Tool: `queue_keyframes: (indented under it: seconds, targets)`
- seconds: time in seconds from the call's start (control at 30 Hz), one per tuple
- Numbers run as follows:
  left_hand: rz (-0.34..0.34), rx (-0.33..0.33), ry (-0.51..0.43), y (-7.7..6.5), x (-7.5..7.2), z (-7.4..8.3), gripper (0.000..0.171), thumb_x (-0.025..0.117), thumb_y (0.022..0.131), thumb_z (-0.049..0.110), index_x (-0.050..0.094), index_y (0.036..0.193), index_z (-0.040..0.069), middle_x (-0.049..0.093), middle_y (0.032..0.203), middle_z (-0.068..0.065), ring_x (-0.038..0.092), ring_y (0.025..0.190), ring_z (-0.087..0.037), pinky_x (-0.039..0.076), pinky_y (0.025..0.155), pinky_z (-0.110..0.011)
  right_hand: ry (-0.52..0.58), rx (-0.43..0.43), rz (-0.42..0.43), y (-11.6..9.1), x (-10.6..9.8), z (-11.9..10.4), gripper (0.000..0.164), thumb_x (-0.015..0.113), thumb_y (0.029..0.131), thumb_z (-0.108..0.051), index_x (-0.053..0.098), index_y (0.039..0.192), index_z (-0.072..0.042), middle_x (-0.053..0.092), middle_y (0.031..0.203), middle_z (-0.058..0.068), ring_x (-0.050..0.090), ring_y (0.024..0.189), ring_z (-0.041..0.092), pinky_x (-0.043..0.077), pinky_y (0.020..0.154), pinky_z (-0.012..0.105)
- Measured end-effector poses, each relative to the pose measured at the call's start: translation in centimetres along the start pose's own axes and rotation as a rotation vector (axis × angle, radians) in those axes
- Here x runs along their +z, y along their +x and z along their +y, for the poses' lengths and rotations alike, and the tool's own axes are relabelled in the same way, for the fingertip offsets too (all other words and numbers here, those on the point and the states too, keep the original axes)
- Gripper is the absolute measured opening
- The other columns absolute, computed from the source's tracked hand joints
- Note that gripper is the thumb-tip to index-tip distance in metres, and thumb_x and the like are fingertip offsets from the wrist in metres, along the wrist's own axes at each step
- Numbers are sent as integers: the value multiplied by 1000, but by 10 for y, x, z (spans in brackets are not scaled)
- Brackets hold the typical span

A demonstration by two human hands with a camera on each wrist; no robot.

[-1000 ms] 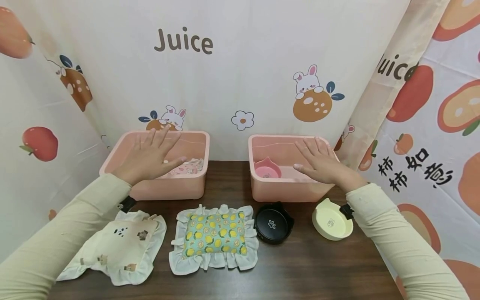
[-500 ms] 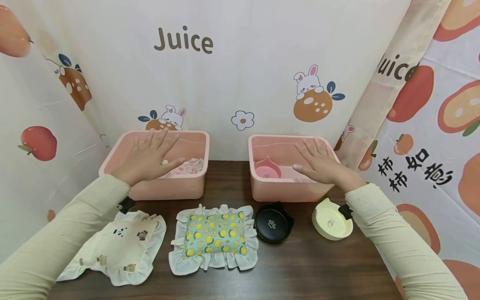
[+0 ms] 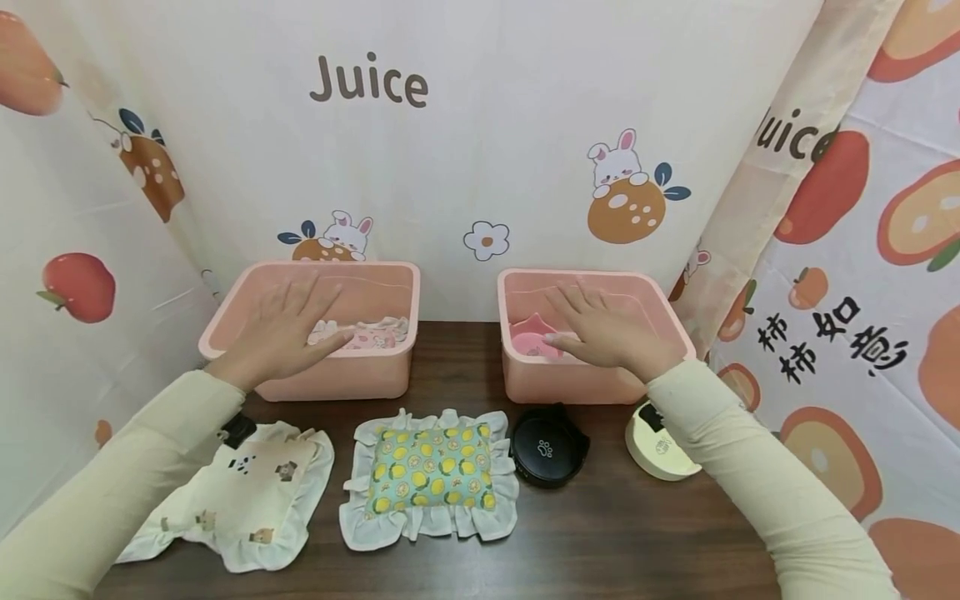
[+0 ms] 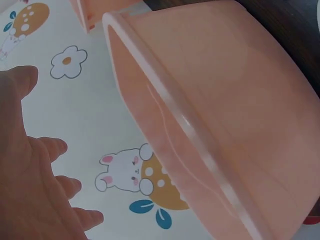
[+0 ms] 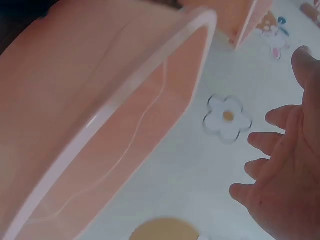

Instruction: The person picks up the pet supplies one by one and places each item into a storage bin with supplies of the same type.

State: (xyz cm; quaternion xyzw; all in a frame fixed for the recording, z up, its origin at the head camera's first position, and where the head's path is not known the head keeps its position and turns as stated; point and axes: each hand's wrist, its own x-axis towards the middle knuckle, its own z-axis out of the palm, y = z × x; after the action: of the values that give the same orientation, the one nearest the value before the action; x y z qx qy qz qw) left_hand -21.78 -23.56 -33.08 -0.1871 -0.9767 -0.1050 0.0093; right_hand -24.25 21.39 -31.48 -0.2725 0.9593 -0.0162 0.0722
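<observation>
My left hand (image 3: 283, 329), fingers spread and holding nothing, hovers above the left pink bin (image 3: 330, 386). A pink printed cloth with ruffled edges (image 3: 378, 336) lies inside that bin, partly hidden by the hand. Over the right pink bin (image 3: 570, 385) my right hand (image 3: 606, 330) is held flat with fingers extended, also holding nothing. Beneath its thumb a pink cat-eared bowl (image 3: 531, 323) sits in the bin. Both wrist views show the palms beside the bin rims, the left hand (image 4: 45, 165) and the right hand (image 5: 285, 155) with straight fingers.
On the dark wooden table (image 3: 570, 550) in front lie a cream ruffled cushion (image 3: 240, 487) and a lemon-print ruffled cushion (image 3: 431, 468). A black cat-eared bowl (image 3: 543, 454) and a pale yellow bowl (image 3: 660, 450) stand to their right, the yellow one partly behind the right sleeve. Printed curtains (image 3: 465, 150) surround the table.
My right hand has moved left over its bin, nearing the pink bowl. My left hand has shifted slightly down and left. The bins, cushions and bowls have stayed put.
</observation>
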Motion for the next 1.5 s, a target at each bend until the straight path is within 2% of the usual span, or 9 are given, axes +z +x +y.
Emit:
queue_keyframes:
  seconds: [0.13, 0.3, 0.57, 0.7, 0.8, 0.93, 1.07, 1.23, 1.5]
  targets:
    - [12, -5, -15, -8, 2, -5, 80, 42, 96, 55, 11, 155, 12, 0, 158, -25, -1, 143, -48, -1, 110, -67, -97, -52, 1, 16, 0, -24, 78, 43, 98, -52, 12, 155, -8, 7, 160, 15, 6, 147, 32, 12, 118, 47]
    - [1, -40, -73, -22, 4, -10, 80, 44, 96, 54, 8, 156, 15, -3, 159, -23, -4, 143, -48, -1, 107, -72, -8, -76, 27, 48, 11, -53, 79, 38, 98, -56, 8, 155, -11, 2, 161, 11, 0, 148, 29, 10, 119, 44]
    - [-20, -118, -90, -47, 9, -20, 81, 39, 96, 57, 3, 156, 15, -11, 159, -18, -9, 141, -50, -5, 100, -78, 52, -166, 60, 97, 31, -90, 76, 37, 99, -55, 13, 155, -9, 10, 161, 10, 1, 148, 25, 10, 119, 39]
    - [-12, -183, -83, -60, 14, -29, 81, 40, 95, 60, 6, 156, 19, -6, 159, -20, -5, 139, -55, -5, 96, -81, 72, -209, 70, 120, 45, -102, 75, 36, 100, -52, 12, 154, -7, 9, 161, 11, 0, 148, 25, 6, 120, 36]
    - [-7, -216, -73, -72, 19, -36, 83, 42, 94, 60, 8, 156, 16, -1, 157, -28, -2, 137, -59, -4, 95, -82, 39, -230, 76, 134, 56, -111, 73, 35, 101, -50, 13, 154, -5, 10, 160, 12, 2, 148, 27, 6, 120, 37]
    - [24, -237, -57, -90, 28, -47, 84, 44, 95, 58, 12, 154, 9, 3, 155, -32, 3, 136, -60, 2, 93, -83, 19, -245, 71, 145, 66, -123, 70, 34, 102, -47, 13, 154, -5, 12, 160, 12, 3, 148, 26, 7, 120, 36]
    - [59, -254, -69, -105, 38, -57, 83, 46, 95, 56, 12, 154, 9, 3, 155, -31, 5, 135, -60, 5, 92, -83, 42, -259, 88, 153, 75, -133, 66, 32, 103, -44, 12, 154, -7, 12, 160, 10, 3, 148, 24, 8, 120, 35]
    - [59, -302, -127, -127, 51, -68, 83, 46, 96, 53, 6, 155, 11, -5, 155, -31, -4, 131, -67, 2, 91, -84, 23, -263, 96, 160, 86, -143, 66, 28, 104, -45, 12, 154, -6, 10, 161, 10, 2, 148, 23, 8, 119, 33]
    - [60, -379, -118, -151, 70, -78, 84, 44, 96, 54, 6, 154, 8, -2, 153, -35, -2, 128, -69, -5, 90, -84, -5, -271, 97, 169, 99, -152, 66, 24, 104, -46, 10, 154, -6, 6, 161, 11, -2, 148, 24, 4, 119, 32]
